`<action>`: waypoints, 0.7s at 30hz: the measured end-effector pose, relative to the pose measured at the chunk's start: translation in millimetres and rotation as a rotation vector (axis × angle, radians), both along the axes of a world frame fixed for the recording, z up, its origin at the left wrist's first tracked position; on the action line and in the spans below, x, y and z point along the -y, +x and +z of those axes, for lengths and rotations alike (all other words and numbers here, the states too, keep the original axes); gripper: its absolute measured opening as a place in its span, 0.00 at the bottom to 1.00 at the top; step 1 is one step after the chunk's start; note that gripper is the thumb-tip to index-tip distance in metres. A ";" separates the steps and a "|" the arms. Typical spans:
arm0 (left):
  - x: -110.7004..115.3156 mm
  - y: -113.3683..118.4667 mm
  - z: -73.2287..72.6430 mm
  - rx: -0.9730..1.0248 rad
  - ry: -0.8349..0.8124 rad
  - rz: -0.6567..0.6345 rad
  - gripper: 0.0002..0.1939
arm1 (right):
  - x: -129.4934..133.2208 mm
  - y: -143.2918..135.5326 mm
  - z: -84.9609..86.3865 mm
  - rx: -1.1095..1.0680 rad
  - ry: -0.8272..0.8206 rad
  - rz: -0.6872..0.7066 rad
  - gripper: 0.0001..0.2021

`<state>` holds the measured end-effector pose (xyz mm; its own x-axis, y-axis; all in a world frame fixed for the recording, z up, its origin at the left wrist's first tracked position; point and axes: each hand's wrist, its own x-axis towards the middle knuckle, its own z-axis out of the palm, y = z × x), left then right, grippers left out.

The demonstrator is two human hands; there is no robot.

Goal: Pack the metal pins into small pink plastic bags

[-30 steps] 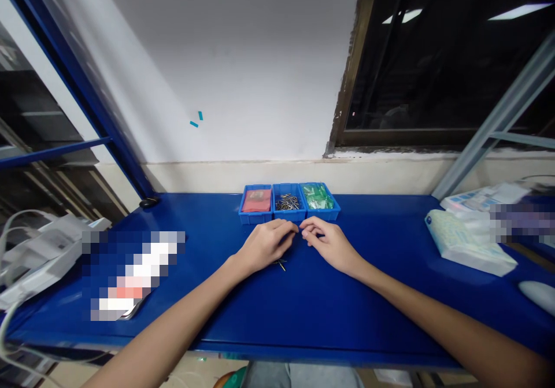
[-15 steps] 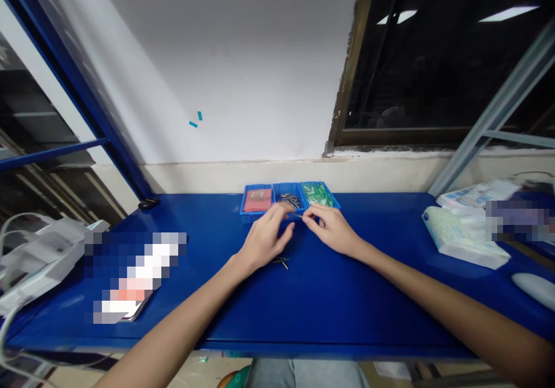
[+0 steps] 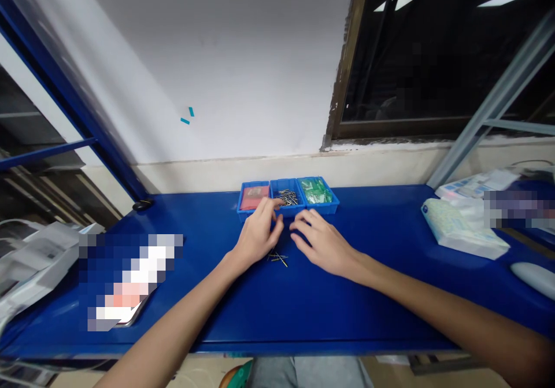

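My left hand [image 3: 259, 233] hovers by the front edge of the middle blue bin [image 3: 287, 182], fingers bent and thumb apart from them; nothing shows in its grasp. Just to its right, my right hand [image 3: 321, 242] is open, fingers spread towards the left one, with nothing visible between them. Below the hands a small pile of thin metal pieces [image 3: 278, 257], like long screws or drill bits, lies on the blue table. More such metal pieces [image 3: 286, 197] fill the middle bin.
A left bin holds a red packet [image 3: 255, 196]; a right bin holds green plastic bags [image 3: 317, 190]. On the left lie a blurred-out phone-like object [image 3: 143, 272] and white power strips [image 3: 39, 261]. A tissue pack [image 3: 463, 229] and a white mouse-like object [image 3: 535, 279] are at right.
The thin metal piece between my hands no longer shows there. My right hand has opened and come down slightly; the pile below the hands shows more pieces. The view has shifted a little.
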<state>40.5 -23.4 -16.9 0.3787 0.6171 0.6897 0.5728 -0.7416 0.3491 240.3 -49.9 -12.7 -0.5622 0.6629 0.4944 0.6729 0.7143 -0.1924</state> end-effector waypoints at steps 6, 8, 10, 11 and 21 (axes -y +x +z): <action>-6.0 -3.3 -9.3 -0.133 -0.100 -0.021 0.16 | 24.5 -3.5 -14.8 -0.033 -0.197 0.060 0.09; -7.6 -4.1 -10.7 -0.137 -0.102 -0.019 0.16 | 23.9 -6.5 -15.7 -0.009 -0.205 0.060 0.10; -8.9 -4.7 -10.7 -0.141 -0.100 -0.033 0.17 | 23.4 -8.7 -16.3 0.014 -0.198 0.052 0.11; -9.3 -4.9 -10.2 -0.151 -0.102 -0.046 0.17 | 23.3 -9.3 -16.9 0.023 -0.194 0.048 0.10; -3.9 -26.9 26.3 -0.345 -0.510 -0.212 0.18 | 18.0 -11.9 -25.3 0.022 -0.183 0.000 0.04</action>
